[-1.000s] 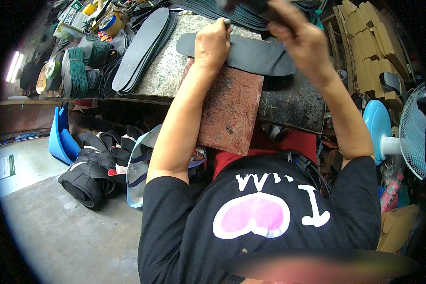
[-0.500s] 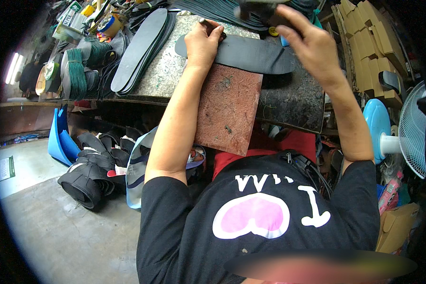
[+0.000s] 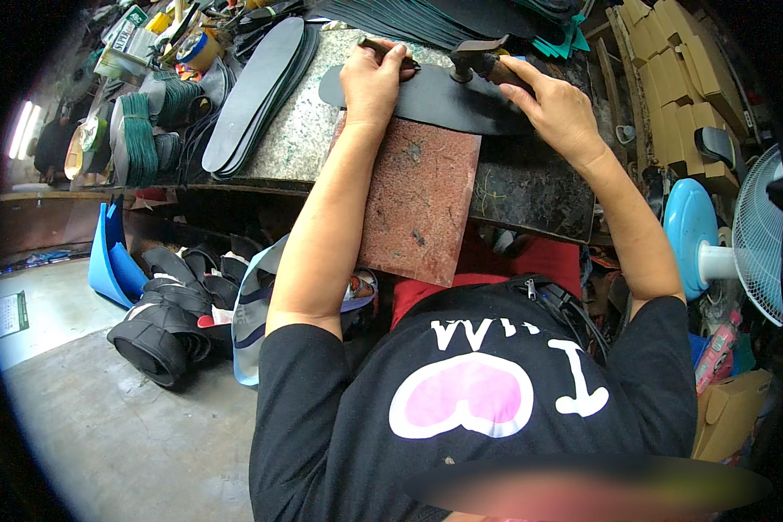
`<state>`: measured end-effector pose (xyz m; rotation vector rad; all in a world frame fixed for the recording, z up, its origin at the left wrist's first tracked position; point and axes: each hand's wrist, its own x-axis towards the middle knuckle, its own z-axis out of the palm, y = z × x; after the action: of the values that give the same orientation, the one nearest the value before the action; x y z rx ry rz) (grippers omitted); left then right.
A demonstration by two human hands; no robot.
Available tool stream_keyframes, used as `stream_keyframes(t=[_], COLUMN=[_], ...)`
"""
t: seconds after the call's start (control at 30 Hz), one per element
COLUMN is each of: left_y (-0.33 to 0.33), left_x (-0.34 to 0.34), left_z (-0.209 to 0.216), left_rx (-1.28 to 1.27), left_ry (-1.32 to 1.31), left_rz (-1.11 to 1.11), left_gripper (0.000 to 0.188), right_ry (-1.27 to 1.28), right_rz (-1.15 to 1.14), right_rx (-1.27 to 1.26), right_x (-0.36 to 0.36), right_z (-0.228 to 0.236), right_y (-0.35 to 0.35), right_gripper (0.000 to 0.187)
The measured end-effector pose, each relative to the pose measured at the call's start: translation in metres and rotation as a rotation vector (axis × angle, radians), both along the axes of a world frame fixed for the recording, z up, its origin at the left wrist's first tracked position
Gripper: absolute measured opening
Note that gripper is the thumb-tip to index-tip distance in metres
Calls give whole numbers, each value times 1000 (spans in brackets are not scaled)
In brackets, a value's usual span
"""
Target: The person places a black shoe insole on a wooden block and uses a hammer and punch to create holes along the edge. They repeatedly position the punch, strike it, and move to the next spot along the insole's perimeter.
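While the left hand point(image 3: 376, 80) presses flat on the near end of the black sole point(image 3: 426, 100), its fingers pinching a small thin tool point(image 3: 383, 48) against it, the right hand point(image 3: 555, 103) is closed around the wooden handle of a hammer point(image 3: 480, 59) whose head sits on the sole just beside those fingers. That closeness is the main risk, in my judgement: a blow landing slightly left would catch a fingertip, and a glancing hit could kick the small tool loose. The sole lies across the top of a reddish slab point(image 3: 419, 196) that overhangs the workbench point(image 3: 531, 187) edge toward the person's lap; heavy strikes near that overhang could tip or walk the slab off. Room is tight. A stack of dark soles point(image 3: 257, 91) lies to the left, more soles fan out behind, and cardboard boxes point(image 3: 683, 65) crowd the right, so the hammer arm has mostly upward space. A blue fan point(image 3: 739, 239) stands near the right elbow.
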<state>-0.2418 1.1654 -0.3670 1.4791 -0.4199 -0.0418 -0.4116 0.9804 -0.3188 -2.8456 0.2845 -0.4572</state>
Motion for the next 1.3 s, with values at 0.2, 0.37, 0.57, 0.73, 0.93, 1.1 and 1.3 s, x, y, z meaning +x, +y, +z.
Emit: stream_keyframes(t=[0.2,0.37,0.57,0.73,0.93,1.1,1.3], left_y=[-2,-11,-8,-7,-11,-19,-13], left_x=[-4,-13,-2,-4,-10,-17,-7], left_z=[2,3,0,-4,2,-3,1], left_rx=[324,607,-181,86,411,578,-53], left_ry=[-419,-819,165,-47,-597,-859,-9], left_rz=[35,94,-39,-66,24,86,-21], left_gripper=[13,20,9,11,16,19,11], right_ry=[-446,-501,-139,-115,-598,-299,-8], right_rz=[298,328,75,36,320,222,20], right_rx=[249,20,-82,17,358,118,-71], right_x=[-8,-1,-1,-1,-18,-4,4], right_z=[67,50,-13,7,82,43,7], right_y=[4,10,-8,-3,7,12,2], right_gripper=[37,42,41,41,38,43,43])
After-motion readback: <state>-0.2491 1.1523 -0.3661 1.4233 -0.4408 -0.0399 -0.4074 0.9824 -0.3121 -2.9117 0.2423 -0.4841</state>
